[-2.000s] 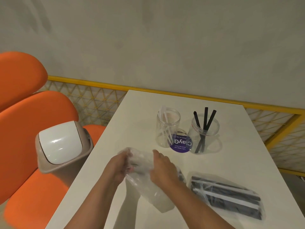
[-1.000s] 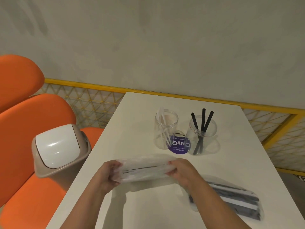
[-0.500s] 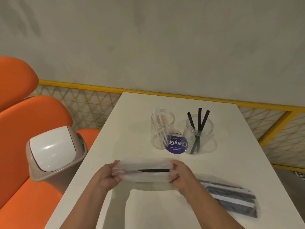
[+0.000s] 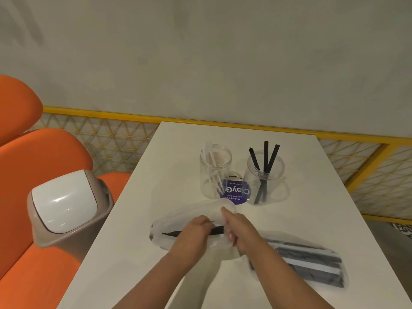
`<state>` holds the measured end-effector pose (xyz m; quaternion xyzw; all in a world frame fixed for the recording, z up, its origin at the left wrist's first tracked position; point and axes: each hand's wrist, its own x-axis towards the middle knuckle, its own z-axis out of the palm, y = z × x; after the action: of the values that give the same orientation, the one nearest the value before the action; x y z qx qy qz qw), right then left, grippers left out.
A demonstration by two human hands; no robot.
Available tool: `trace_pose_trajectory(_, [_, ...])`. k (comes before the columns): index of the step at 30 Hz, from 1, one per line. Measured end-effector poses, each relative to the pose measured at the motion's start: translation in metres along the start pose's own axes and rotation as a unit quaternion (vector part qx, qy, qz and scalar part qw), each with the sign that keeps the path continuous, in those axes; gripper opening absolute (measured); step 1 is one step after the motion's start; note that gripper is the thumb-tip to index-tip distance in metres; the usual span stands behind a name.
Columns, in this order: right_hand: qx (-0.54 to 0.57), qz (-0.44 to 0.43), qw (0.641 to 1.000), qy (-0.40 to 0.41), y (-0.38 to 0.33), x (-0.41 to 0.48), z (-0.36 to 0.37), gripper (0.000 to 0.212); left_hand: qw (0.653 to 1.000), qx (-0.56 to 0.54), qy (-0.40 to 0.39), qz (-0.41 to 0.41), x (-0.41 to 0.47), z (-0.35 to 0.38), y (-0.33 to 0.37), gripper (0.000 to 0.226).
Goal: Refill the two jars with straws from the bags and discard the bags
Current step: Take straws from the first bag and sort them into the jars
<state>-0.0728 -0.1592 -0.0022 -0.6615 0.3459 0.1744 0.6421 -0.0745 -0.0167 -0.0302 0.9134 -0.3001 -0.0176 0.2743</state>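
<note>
Both my hands grip a clear plastic bag point(image 4: 178, 221) of pale straws above the white table point(image 4: 312, 219). My left hand point(image 4: 196, 228) pinches its middle near a dark strip, and my right hand point(image 4: 236, 228) holds the bag's right end beside it. Behind them stand two clear jars: the left jar point(image 4: 215, 172) holds a few white straws, the right jar point(image 4: 265, 177) holds three black straws. A second bag point(image 4: 312, 264) of black straws lies on the table under my right forearm.
A beige bin with a white swing lid point(image 4: 64, 206) stands left of the table, against an orange seat point(image 4: 33, 175). A purple round sticker point(image 4: 237, 194) lies between the jars. A yellow mesh rail point(image 4: 367, 175) runs behind and right of the table.
My left hand has slid from the bag's left end to its middle, close to my right hand. The bag's left end now hangs free and the bag sits lower.
</note>
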Motion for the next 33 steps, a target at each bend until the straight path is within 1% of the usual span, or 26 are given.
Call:
trace_pose_trajectory(1, [-0.043, -0.048, 0.998, 0.016, 0.000, 0.000, 0.000, 0.026, 0.999, 0.017, -0.008, -0.030, 0.005, 0.004, -0.006, 0.035])
trace_pose_trajectory(2, [-0.081, -0.112, 0.990, 0.038, 0.001, 0.001, -0.001, 0.033, 0.998, 0.036, -0.015, -0.059, 0.009, 0.006, -0.011, 0.037])
trace_pose_trajectory(3, [-0.123, -0.185, 0.973, 0.070, 0.002, 0.002, -0.003, 0.042, 0.995, 0.057, -0.023, -0.082, 0.014, 0.005, -0.015, 0.039])
trace_pose_trajectory(4, [-0.168, -0.256, 0.946, 0.108, 0.003, 0.002, -0.005, 0.050, 0.991, 0.079, -0.036, -0.103, 0.018, 0.004, -0.018, 0.040])
trace_pose_trajectory(5, [-0.208, -0.324, 0.912, 0.143, 0.003, 0.000, -0.006, 0.053, 0.987, 0.097, -0.049, -0.118, 0.021, 0.002, -0.018, 0.042])
trace_pose_trajectory(6, [-0.235, -0.384, 0.877, 0.167, 0.004, -0.002, -0.005, 0.052, 0.984, 0.113, -0.061, -0.127, 0.023, 0.000, -0.018, 0.043])
trace_pose_trajectory(8, [-0.294, -0.475, 0.811, 0.175, 0.007, -0.002, -0.004, 0.038, 0.976, 0.150, -0.073, -0.137, 0.024, -0.003, -0.018, 0.044])
trace_pose_trajectory(9, [-0.336, -0.497, 0.783, 0.167, 0.011, 0.000, -0.002, 0.027, 0.974, 0.166, -0.072, -0.140, 0.023, -0.003, -0.018, 0.043])
trace_pose_trajectory(10, [-0.376, -0.487, 0.773, 0.153, 0.015, 0.000, 0.000, 0.018, 0.972, 0.175, -0.072, -0.142, 0.021, -0.004, -0.019, 0.043])
trace_pose_trajectory(11, [-0.412, -0.454, 0.778, 0.137, 0.018, 0.002, 0.002, 0.015, 0.969, 0.184, -0.078, -0.143, 0.019, -0.004, -0.019, 0.044])
trace_pose_trajectory(13, [-0.459, -0.349, 0.810, 0.111, 0.023, 0.008, 0.001, 0.028, 0.963, 0.201, -0.104, -0.147, 0.016, -0.004, -0.020, 0.049])
trace_pose_trajectory(14, [-0.453, -0.310, 0.829, 0.105, 0.021, 0.009, 0.001, 0.032, 0.961, 0.204, -0.112, -0.150, 0.015, -0.005, -0.020, 0.050])
trace_pose_trajectory(16, [-0.413, -0.274, 0.864, 0.094, 0.017, 0.010, 0.000, 0.038, 0.963, 0.201, -0.108, -0.145, 0.015, -0.007, -0.021, 0.046])
trace_pose_trajectory(19, [-0.380, -0.255, 0.888, 0.042, 0.016, 0.015, 0.000, 0.049, 0.969, 0.172, -0.099, -0.147, 0.017, -0.009, -0.019, 0.038])
trace_pose_trajectory(21, [-0.369, -0.249, 0.895, 0.034, 0.018, 0.017, -0.001, 0.052, 0.972, 0.152, -0.088, -0.158, 0.018, -0.009, -0.017, 0.035])
trace_pose_trajectory(24, [-0.344, -0.262, 0.900, 0.052, 0.022, 0.021, -0.003, 0.050, 0.974, 0.122, -0.087, -0.169, 0.021, -0.009, -0.018, 0.038])
trace_pose_trajectory(26, [-0.330, -0.258, 0.906, 0.064, 0.025, 0.023, -0.003, 0.045, 0.974, 0.103, -0.102, -0.173, 0.025, -0.011, -0.019, 0.037])
trace_pose_trajectory(28, [-0.298, -0.248, 0.919, 0.067, 0.024, 0.024, -0.003, 0.038, 0.971, 0.094, -0.127, -0.177, 0.029, -0.015, -0.021, 0.035])
trace_pose_trajectory(30, [-0.257, -0.235, 0.936, 0.048, 0.021, 0.022, -0.002, 0.034, 0.968, 0.086, -0.142, -0.188, 0.031, -0.019, -0.020, 0.028])
trace_pose_trajectory(31, [-0.241, -0.230, 0.942, 0.035, 0.020, 0.019, -0.002, 0.033, 0.967, 0.071, -0.143, -0.198, 0.031, -0.020, -0.020, 0.031])
trace_pose_trajectory(33, [-0.228, -0.226, 0.947, 0.014, 0.019, 0.016, -0.002, 0.035, 0.966, 0.048, -0.140, -0.211, 0.030, -0.019, -0.023, 0.042])
